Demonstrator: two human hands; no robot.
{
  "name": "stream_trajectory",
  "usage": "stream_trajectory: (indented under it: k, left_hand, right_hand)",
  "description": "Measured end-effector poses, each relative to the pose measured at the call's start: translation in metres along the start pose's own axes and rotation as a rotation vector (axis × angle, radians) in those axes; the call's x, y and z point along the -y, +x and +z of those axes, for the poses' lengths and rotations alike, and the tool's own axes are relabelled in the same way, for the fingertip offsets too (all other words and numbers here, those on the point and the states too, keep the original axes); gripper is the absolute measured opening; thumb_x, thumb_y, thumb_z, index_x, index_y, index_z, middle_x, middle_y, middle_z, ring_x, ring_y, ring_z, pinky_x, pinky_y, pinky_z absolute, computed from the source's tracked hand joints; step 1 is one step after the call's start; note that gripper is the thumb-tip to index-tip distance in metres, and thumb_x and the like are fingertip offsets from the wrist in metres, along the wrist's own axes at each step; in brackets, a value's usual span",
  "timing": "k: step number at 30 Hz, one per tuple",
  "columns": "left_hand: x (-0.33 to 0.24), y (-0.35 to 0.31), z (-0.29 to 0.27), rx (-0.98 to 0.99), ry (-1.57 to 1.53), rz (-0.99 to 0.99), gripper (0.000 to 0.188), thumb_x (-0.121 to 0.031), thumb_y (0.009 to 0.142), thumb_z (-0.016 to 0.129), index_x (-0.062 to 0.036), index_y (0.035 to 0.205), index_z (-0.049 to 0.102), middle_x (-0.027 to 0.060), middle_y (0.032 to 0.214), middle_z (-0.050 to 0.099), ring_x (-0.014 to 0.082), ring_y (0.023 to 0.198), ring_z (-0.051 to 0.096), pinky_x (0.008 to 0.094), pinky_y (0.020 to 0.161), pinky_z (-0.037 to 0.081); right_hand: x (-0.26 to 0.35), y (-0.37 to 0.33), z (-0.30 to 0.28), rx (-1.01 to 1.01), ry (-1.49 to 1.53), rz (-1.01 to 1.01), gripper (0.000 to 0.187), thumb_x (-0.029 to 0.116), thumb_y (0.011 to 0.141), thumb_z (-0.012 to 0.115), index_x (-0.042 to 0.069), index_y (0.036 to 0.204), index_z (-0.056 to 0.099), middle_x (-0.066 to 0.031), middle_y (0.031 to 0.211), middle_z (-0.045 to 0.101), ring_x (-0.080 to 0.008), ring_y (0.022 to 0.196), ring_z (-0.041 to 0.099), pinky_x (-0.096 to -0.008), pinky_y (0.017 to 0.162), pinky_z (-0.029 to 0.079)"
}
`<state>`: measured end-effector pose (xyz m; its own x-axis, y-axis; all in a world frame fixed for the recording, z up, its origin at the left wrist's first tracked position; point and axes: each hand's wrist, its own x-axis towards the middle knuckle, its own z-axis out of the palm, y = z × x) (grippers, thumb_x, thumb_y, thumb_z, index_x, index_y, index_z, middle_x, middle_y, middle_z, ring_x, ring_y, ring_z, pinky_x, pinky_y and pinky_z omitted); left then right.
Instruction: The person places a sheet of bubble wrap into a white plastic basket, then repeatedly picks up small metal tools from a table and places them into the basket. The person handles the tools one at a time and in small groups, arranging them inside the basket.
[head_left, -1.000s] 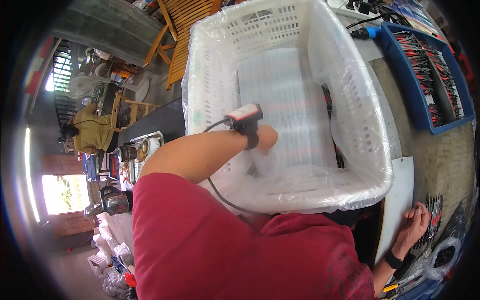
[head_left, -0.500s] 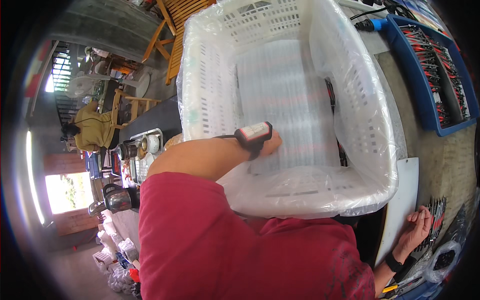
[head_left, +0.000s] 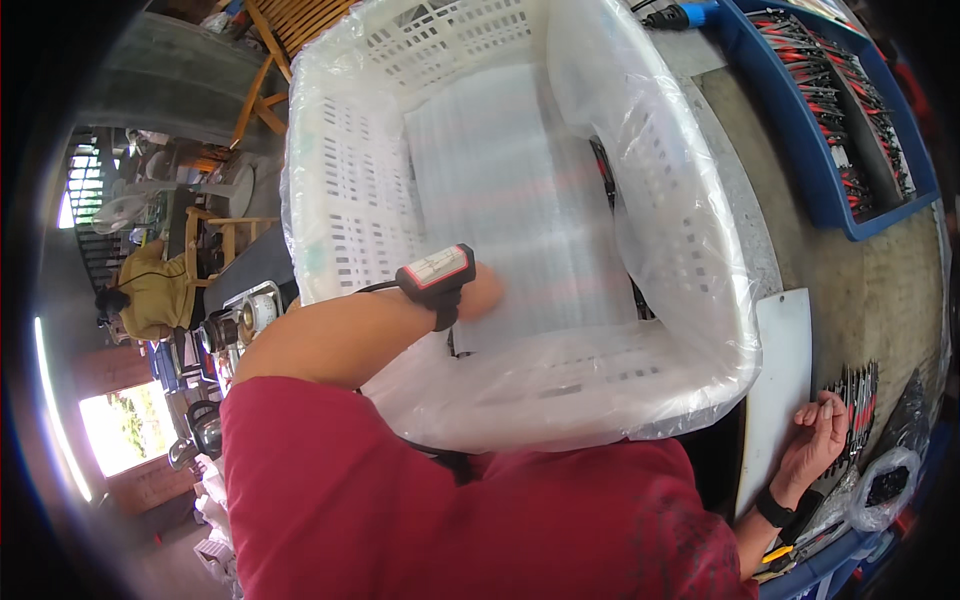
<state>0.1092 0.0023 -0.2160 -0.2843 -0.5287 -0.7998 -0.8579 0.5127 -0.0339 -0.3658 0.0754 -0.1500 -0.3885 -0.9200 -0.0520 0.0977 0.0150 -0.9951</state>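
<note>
A large white plastic crate point(head_left: 340, 190) lined with clear plastic film stands in front of me. Inside lies a pale, translucent sheet of packing foam point(head_left: 500, 180), with faint red and dark streaks showing through. My left hand point(head_left: 484, 292) rests on or just over the sheet's near left part; its fingers are blurred and partly hidden behind the black device on my wrist. At the right, my right hand point(head_left: 818, 440) lies palm up with loosely bent fingers and nothing visible in them. It is beside a row of slim black, red and grey pieces point(head_left: 858, 405).
A blue divided bin point(head_left: 850, 190) of similar slim pieces stands at the far right on the worktable point(head_left: 770, 200). A white board point(head_left: 785, 350) lies along the crate's right side. Near my right wrist is a clear plastic bag point(head_left: 885, 490). Another person point(head_left: 150, 290) sits at the left background.
The whole view has shifted, so the crate appears farther left. My left hand stays on the foam sheet's near part, slightly closer to its left edge. My right hand remains by the row of slim pieces.
</note>
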Motion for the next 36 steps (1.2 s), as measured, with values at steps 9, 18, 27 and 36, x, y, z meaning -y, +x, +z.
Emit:
stream_trajectory:
  k: [9,18,27,36]
  left_hand:
    - [-0.018,-0.012,0.010,-0.117,0.157,0.029,0.013,-0.022,0.062,0.062,-0.0115,0.069,0.065,0.0054,0.069,0.059,0.0239,0.063,0.060,0.0383,0.049,0.044]
    - [-0.025,-0.010,0.012,0.002,0.159,-0.022,0.041,-0.045,0.063,0.063,-0.0079,0.080,0.064,0.0064,0.083,0.057,0.0236,0.079,0.056,0.0449,0.064,0.046]
    - [-0.023,0.003,0.034,-0.136,0.151,0.116,0.040,-0.040,0.062,0.068,-0.0030,0.075,0.061,0.0123,0.073,0.056,0.0261,0.072,0.056,0.0395,0.059,0.043]
    - [-0.024,-0.002,0.015,-0.063,-0.092,0.138,0.042,-0.035,0.064,0.071,0.0014,0.080,0.059,0.0165,0.083,0.057,0.0327,0.082,0.055,0.0429,0.066,0.048]
  right_hand:
    - [0.001,-0.002,-0.001,-0.001,-0.010,0.006,0.015,0.010,0.090,0.052,-0.004,0.096,0.056,-0.0011,0.069,0.046,-0.0090,0.060,0.041,-0.0229,0.055,0.037]
    - [0.001,-0.004,-0.001,-0.020,-0.005,0.001,0.016,0.010,0.090,0.051,-0.004,0.096,0.056,-0.0010,0.067,0.045,-0.0093,0.059,0.040,-0.0232,0.055,0.037]
    - [0.001,-0.004,-0.002,-0.029,-0.008,-0.001,0.016,0.010,0.090,0.051,-0.004,0.096,0.056,-0.0012,0.068,0.044,-0.0093,0.059,0.039,-0.0230,0.055,0.036]
    - [0.000,-0.002,-0.003,0.013,0.063,0.014,0.015,0.009,0.091,0.049,-0.004,0.096,0.055,-0.0007,0.064,0.041,-0.0099,0.059,0.038,-0.0228,0.055,0.035]
